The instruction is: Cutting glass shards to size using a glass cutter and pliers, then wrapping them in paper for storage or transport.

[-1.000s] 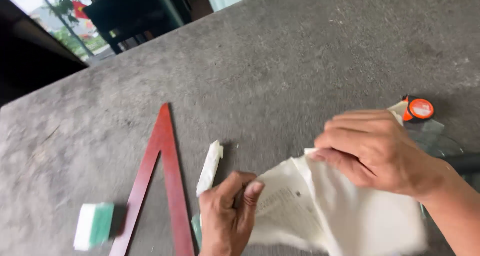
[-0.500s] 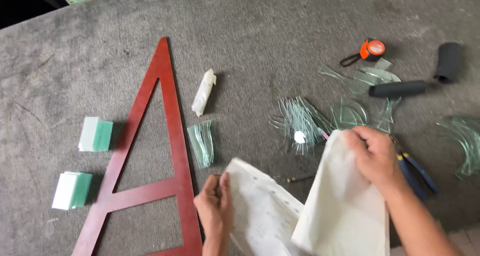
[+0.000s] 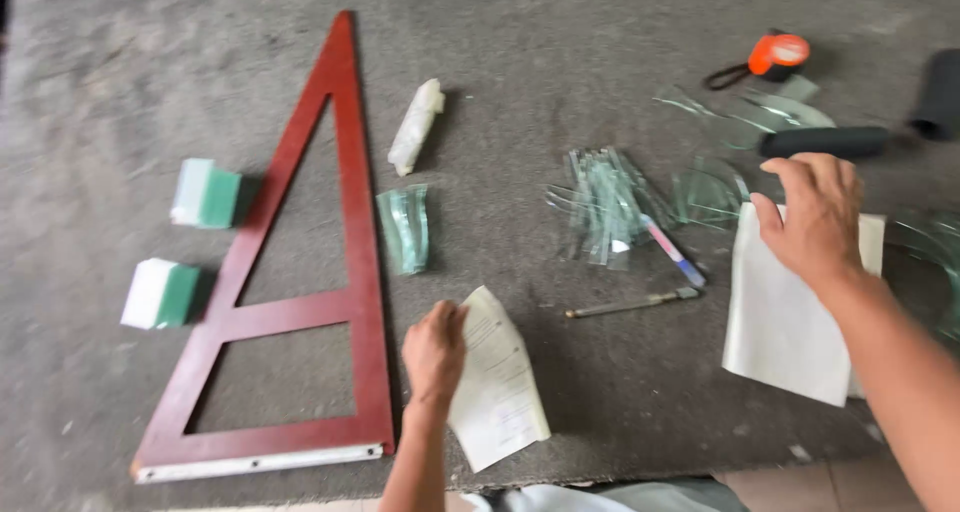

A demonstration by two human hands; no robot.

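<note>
Grey felt bench (image 3: pixel 600 32): right of the red triangle (image 3: pixel 345 222), left hand (image 3: pixel 435 352) pinches one paper (image 3: pixel 500 382); right hand (image 3: pixel 815 217), spread flat, presses another sheet (image 3: pixel 785 322).

frame (image 3: pixel 350 222) dark red, white base strip | blocks (image 3: pixel 205 193) green-white | glass (image 3: pixel 405 228) pale green | papers (image 3: pixel 790 322) white | tape (image 3: pixel 778 54) orange | table (image 3: pixel 560 32) mottled grey | rolls (image 3: pixel 825 142) black

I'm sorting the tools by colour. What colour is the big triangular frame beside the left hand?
Dark red, with a pale strip along its base; the triangular frame shows in the head view.
</note>
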